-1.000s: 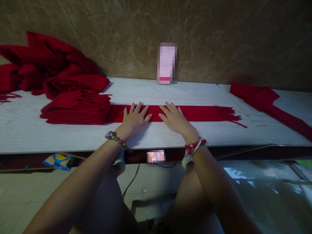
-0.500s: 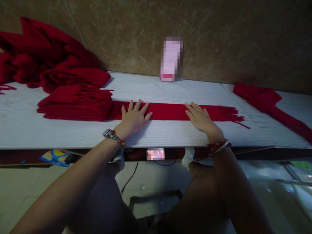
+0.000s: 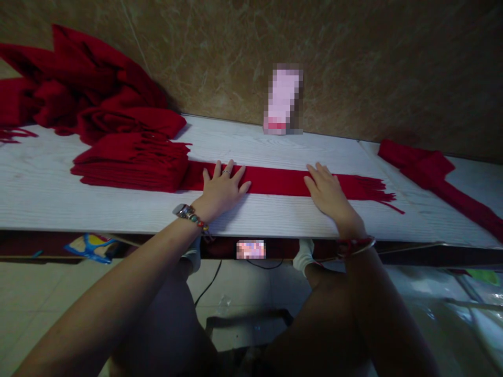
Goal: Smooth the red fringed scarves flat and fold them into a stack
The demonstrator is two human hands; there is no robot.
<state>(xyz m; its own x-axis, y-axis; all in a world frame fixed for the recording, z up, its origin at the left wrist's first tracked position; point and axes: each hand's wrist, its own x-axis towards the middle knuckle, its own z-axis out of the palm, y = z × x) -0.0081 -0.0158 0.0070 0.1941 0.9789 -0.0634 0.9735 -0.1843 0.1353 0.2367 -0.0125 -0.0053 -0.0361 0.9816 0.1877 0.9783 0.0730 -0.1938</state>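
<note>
A long folded red scarf (image 3: 279, 181) lies flat across the white table, its fringe pointing right. My left hand (image 3: 222, 190) rests on it left of the middle, fingers spread and a ring on one finger. Farther right, my right hand (image 3: 328, 193) lies on the scarf with its fingers stretched out. Neither hand grips anything. The scarf's left end meets a neat stack of folded red scarves (image 3: 129, 165) with fringe on top; whether it runs under the stack is hidden.
Crumpled red cloth (image 3: 106, 78) is heaped behind the stack. Another red cloth (image 3: 428, 167) lies at the right. A blurred pink object (image 3: 283, 99) leans at the marble wall. Below the white table's front edge (image 3: 275, 230) sits a small lit screen (image 3: 251, 249).
The view has tilted and shifted slightly, so the table's things appear a little farther right. My right hand's fingers have shifted slightly on the scarf. Both hands stay on it.
</note>
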